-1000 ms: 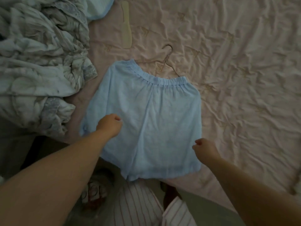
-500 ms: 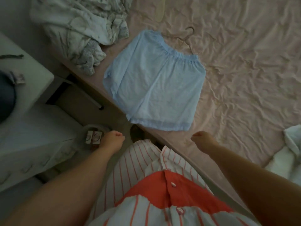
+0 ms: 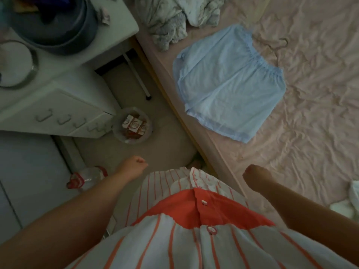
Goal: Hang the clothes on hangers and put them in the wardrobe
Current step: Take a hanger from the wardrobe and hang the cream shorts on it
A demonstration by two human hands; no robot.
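The blue shorts (image 3: 229,82) lie flat on the bed (image 3: 310,113), at its left edge, and the hanger (image 3: 279,45) lies just beyond the waistband on the far side, partly under the cloth as far as we can see. Our left hand (image 3: 134,166) hangs over the floor with the fingers curled and nothing in them. Our right hand (image 3: 256,175) is over the near edge of the bed; its fingers look curled too and we see nothing held.

We see some risks from here. The near hem reaches close to the bed edge, so a careless pull could drag the shorts down to the floor, near the bin (image 3: 133,125). The hanger is thin and pale against the sheet, easy to miss in this dim light. If we lift it by the hook only, the shorts may slide off.
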